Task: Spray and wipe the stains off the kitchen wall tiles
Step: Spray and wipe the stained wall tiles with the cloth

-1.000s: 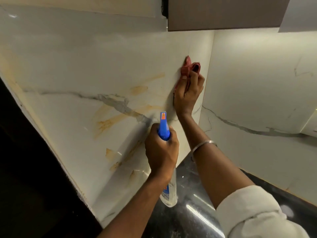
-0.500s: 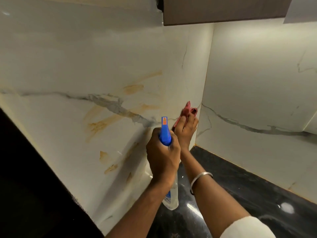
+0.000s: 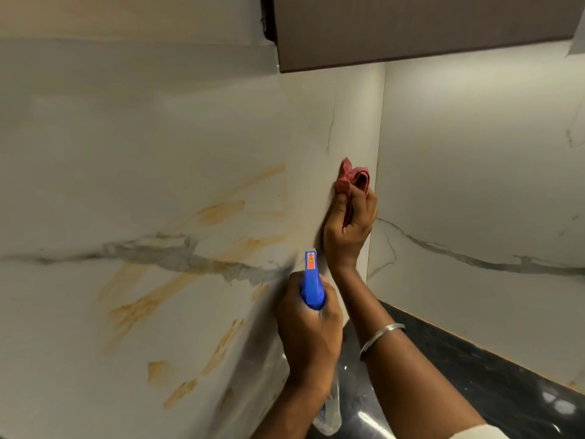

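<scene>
1. Right hand: the fingers are curled round a bunched red cloth and press it to the left wall, just beside the corner.
2. Left hand: it is closed round the neck of the bottle. The blue spray head points up toward the wall, and the clear body hangs below the fist, over the table. Whether a finger lies on the trigger cannot be told.
3. Stains: orange-yellow smears and streaks run across the left wall, to the left of and below the cloth and apart from it. The patch at the cloth looks clean, so most of the wiping probably remains.
4. Possible faults:
   - A dry cloth dragged over unsprayed smears may spread them.
   - A spray fired from this close may hit the right wrist or run down onto the table.
   - The loosely bunched cloth may slip from the fingers under a hard stroke.
   - The marble's own tan and grey veining may be mistaken for dirt.
5. Surroundings: a dark cabinet hangs overhead and limits upward reach. The right wall shows grey veins only. A bangle sits on the right forearm.
6. Obstruction: the left hand and bottle lie between the cloth and the lower stains, so a stroke that way would cross the arms.
</scene>
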